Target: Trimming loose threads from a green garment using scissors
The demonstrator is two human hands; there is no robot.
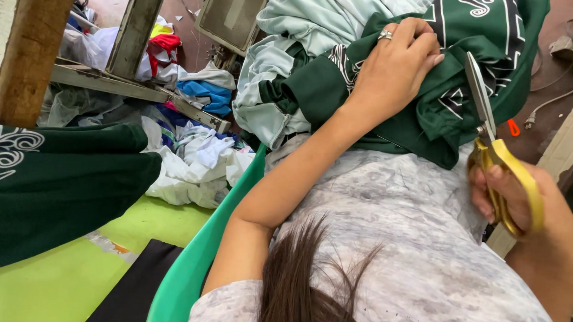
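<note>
Head view: left hand (pixel 398 60) clamps the green garment (pixel 428 109); right hand (pixel 532 214) grips yellow scissors (pixel 496 155), closed blades pointing up along the cloth's right edge

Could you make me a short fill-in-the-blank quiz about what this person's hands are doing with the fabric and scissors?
1. The left hand grips a dark ____ garment with white patterns.
2. The right hand holds scissors whose handles are ____ in colour.
3. A ____ sits on one finger of the left hand.
4. The scissor blades point up toward the green garment, beside a pale ____-coloured cloth lying on the lap.

Missing words: green; yellow; ring; mint
</note>
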